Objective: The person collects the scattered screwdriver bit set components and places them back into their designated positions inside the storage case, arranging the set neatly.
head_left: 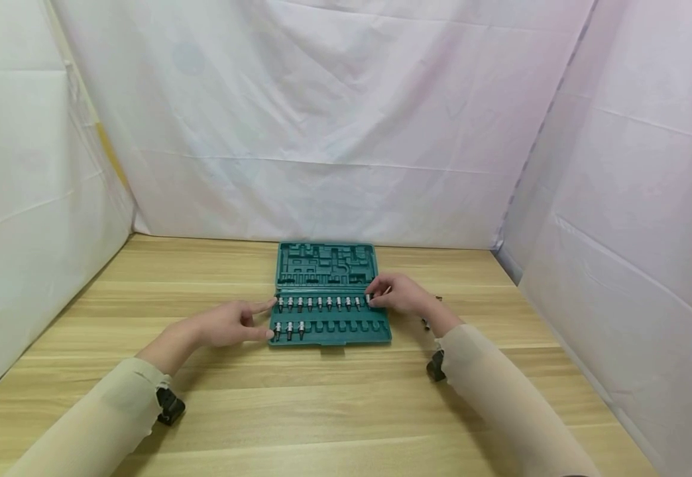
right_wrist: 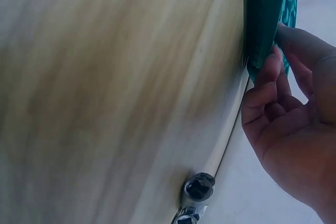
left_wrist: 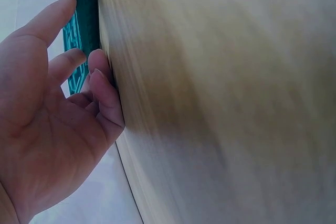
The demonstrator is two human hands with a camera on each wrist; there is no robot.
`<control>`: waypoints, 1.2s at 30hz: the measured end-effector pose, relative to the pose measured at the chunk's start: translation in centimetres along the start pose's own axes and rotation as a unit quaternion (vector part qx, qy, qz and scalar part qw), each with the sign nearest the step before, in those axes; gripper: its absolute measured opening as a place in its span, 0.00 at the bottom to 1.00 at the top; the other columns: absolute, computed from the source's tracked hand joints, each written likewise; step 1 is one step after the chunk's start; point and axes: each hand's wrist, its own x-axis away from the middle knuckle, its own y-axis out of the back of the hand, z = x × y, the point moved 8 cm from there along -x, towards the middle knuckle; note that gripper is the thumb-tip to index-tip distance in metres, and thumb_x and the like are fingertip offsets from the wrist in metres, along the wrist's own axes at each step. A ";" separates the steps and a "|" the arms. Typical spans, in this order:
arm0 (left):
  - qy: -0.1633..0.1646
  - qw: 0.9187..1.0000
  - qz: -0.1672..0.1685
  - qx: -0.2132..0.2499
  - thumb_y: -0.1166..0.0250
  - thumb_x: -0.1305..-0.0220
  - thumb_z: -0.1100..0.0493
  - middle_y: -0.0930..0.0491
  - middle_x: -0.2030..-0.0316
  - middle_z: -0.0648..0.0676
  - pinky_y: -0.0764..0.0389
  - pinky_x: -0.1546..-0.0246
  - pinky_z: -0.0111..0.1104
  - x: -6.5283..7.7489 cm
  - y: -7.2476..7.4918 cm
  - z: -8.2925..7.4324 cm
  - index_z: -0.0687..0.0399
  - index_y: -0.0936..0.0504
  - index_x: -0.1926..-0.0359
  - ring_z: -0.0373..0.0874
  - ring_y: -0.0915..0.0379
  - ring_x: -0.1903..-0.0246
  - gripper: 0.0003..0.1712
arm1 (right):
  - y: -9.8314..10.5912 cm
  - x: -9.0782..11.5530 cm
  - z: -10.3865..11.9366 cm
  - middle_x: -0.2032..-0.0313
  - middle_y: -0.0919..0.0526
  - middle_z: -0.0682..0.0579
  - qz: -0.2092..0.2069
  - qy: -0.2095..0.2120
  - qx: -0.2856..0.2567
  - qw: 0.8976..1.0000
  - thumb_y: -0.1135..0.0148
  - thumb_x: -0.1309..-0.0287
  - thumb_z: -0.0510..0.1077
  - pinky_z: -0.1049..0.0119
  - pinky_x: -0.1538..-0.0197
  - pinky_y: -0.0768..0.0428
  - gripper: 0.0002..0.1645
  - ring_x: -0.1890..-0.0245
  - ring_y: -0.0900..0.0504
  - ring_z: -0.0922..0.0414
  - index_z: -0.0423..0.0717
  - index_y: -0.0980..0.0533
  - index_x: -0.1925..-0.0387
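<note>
A green plastic tool case (head_left: 334, 316) lies unfolded on the table. Bit sockets (head_left: 319, 303) stand along its upper row, and three more (head_left: 289, 330) fill the left end of the lower row. At the right end of the upper row, my right hand (head_left: 402, 295) pinches a silver bit socket (head_left: 368, 299) between thumb and fingers; the right wrist view hides it behind the case side. My left hand (head_left: 227, 323) touches the case's left side with forefinger and thumb spread, the other fingers curled in toward the palm.
More sockets (right_wrist: 198, 187) lie on the wooden table (head_left: 298, 411) right of the case, partly behind the right forearm. The case's moulded lid (head_left: 326, 265) lies back toward the white cloth wall (head_left: 322, 119). White sheets also hang at both sides.
</note>
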 end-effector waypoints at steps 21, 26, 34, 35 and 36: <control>0.003 1.000 -0.001 0.000 0.28 0.25 0.42 0.27 0.68 0.52 0.29 0.70 0.35 0.1 0.0 -0.1 0.42 0.41 0.12 0.45 0.35 0.70 0.50 | -0.1 0.0 0.1 0.58 0.14 0.51 0.003 -0.014 -0.004 1.000 0.28 0.26 0.46 0.60 0.58 0.20 0.08 0.61 0.20 0.53 0.52 0.12 0.49; 0.000 1.000 -0.002 0.000 0.28 0.25 0.42 0.28 0.69 0.52 0.30 0.70 0.35 0.1 0.1 -0.1 0.41 0.41 0.12 0.44 0.36 0.71 0.49 | -0.1 -0.2 0.0 0.53 0.12 0.50 0.003 -0.024 -0.012 1.000 0.27 0.26 0.46 0.61 0.57 0.17 0.07 0.61 0.18 0.54 0.52 0.10 0.51; -0.006 1.000 -0.001 -0.003 0.28 0.25 0.40 0.29 0.70 0.51 0.31 0.71 0.34 0.0 0.0 0.2 0.41 0.41 0.12 0.44 0.37 0.72 0.50 | -0.4 -0.1 0.0 0.57 0.13 0.50 0.012 -0.018 -0.005 1.000 0.28 0.25 0.46 0.61 0.58 0.16 0.06 0.62 0.18 0.54 0.52 0.12 0.51; -0.005 1.000 -0.001 -0.002 0.28 0.25 0.40 0.29 0.70 0.51 0.31 0.71 0.34 0.0 0.0 0.2 0.41 0.41 0.12 0.44 0.37 0.72 0.50 | -0.5 0.0 0.1 0.58 0.13 0.51 0.013 -0.017 -0.004 1.000 0.29 0.25 0.46 0.61 0.58 0.16 0.06 0.62 0.18 0.54 0.52 0.12 0.52; -0.005 1.000 -0.001 -0.001 0.28 0.25 0.40 0.29 0.70 0.51 0.31 0.71 0.34 0.0 -0.1 0.2 0.41 0.41 0.12 0.44 0.37 0.72 0.50 | -0.5 0.0 0.1 0.58 0.13 0.51 0.012 -0.017 -0.003 1.000 0.29 0.25 0.46 0.61 0.58 0.16 0.05 0.62 0.18 0.54 0.52 0.12 0.52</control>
